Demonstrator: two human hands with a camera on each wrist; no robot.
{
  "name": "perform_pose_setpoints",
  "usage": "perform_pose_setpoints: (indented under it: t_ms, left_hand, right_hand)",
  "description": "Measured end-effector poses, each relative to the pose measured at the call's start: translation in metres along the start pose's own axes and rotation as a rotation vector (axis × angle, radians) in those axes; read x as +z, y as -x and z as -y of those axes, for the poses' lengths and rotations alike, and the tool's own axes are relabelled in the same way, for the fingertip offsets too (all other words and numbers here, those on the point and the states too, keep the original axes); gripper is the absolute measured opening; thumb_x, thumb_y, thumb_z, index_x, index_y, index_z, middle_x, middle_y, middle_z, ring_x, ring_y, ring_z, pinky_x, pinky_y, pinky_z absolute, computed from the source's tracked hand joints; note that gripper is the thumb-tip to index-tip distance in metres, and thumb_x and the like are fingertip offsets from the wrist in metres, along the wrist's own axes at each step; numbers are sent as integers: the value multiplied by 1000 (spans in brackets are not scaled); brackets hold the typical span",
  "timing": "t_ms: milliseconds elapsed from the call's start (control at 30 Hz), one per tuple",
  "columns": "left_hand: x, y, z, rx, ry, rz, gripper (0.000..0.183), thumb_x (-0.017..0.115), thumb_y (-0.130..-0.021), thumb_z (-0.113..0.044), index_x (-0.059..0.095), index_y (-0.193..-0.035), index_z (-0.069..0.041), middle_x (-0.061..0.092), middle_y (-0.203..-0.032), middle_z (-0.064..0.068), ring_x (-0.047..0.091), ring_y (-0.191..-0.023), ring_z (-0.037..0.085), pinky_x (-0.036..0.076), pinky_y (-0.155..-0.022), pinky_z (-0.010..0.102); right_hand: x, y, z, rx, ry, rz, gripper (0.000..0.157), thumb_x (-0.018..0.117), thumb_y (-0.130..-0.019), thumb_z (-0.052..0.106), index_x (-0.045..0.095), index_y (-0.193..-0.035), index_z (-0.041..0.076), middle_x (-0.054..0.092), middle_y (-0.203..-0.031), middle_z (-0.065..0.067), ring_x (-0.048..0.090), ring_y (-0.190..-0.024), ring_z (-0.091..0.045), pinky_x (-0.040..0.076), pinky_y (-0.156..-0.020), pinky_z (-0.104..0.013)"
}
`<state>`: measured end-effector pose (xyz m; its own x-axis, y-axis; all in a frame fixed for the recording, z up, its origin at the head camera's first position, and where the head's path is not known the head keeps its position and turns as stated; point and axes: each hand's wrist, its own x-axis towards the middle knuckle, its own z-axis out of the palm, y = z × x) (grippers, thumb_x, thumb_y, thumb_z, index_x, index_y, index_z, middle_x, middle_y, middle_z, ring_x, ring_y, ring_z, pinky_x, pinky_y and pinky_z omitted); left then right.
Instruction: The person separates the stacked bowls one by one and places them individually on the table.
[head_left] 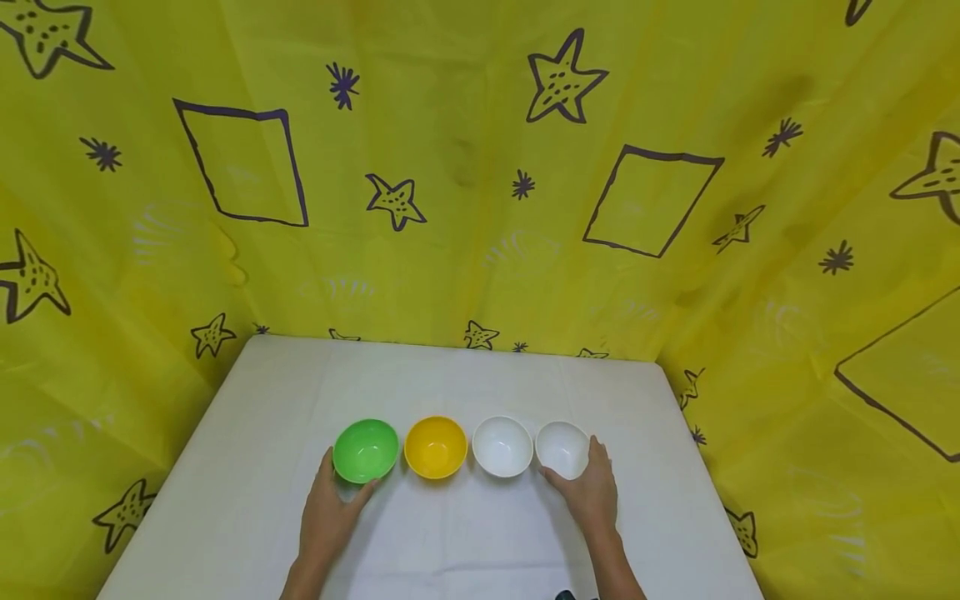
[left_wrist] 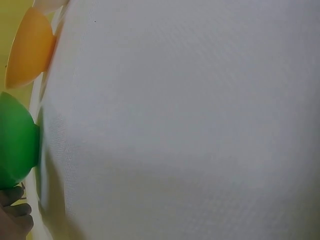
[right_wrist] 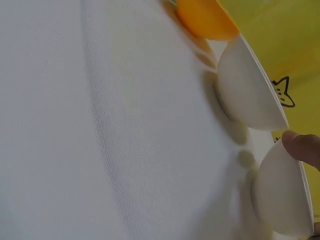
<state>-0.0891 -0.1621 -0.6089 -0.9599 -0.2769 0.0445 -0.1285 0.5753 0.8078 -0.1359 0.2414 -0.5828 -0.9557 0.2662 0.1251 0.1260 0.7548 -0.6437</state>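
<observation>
Four bowls would be several in one row: a green bowl, a yellow-orange bowl, a white bowl and a second white bowl at the right end. My left hand holds the green bowl, thumb at its near right side and fingers round its left. In the left wrist view its curled fingers lie against the green wall. With thumb and fingers spread across it, my right hand grips the right-end white bowl. The right wrist view shows the thumb at that bowl's rim.
The bowls stand upright on a table with a white cloth. A yellow curtain with drawn stars and frames hangs round the back and sides. A small dark object shows at the bottom edge, beside the right forearm.
</observation>
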Motion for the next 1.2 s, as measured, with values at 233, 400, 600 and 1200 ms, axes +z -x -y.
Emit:
perform_pose_setpoints:
  t_ms: [233,400,600,1200]
  left_hand:
    - [-2,0,0,11,-10,-5,97,86,-90,-26,27,-159,8,36,-160,33,37,-146,51,31,-119,65]
    - [-2,1,-2,3,5,-8,105,91,-85,-25,26,-159,10,33,-161,34,34,-147,52,29,-119,66]
    - [-2,-1,-2,20,17,-20,101,93,-82,-22,33,-157,8,40,-158,32,38,-146,51,32,-118,66]
    - [-15,1,-11,127,-148,8,86,70,-100,-40,31,-159,10,30,-162,35,21,-150,59,20,-119,73]
  right_hand:
    - [1,-1,1,-4,3,1,114,98,-72,33,34,-153,-17,37,-155,-42,32,-143,-64,31,-115,-72]
    - [1,0,2,5,15,-5,115,98,-71,33,34,-153,-17,36,-154,-43,32,-141,-65,32,-114,-73]
    - [0,0,0,14,8,3,114,97,-73,34,33,-154,-16,35,-156,-42,29,-143,-64,29,-115,-73]
    - [-4,2,1,-57,-48,35,99,72,-97,48,24,-160,-11,17,-165,-39,3,-152,-62,5,-120,-76]
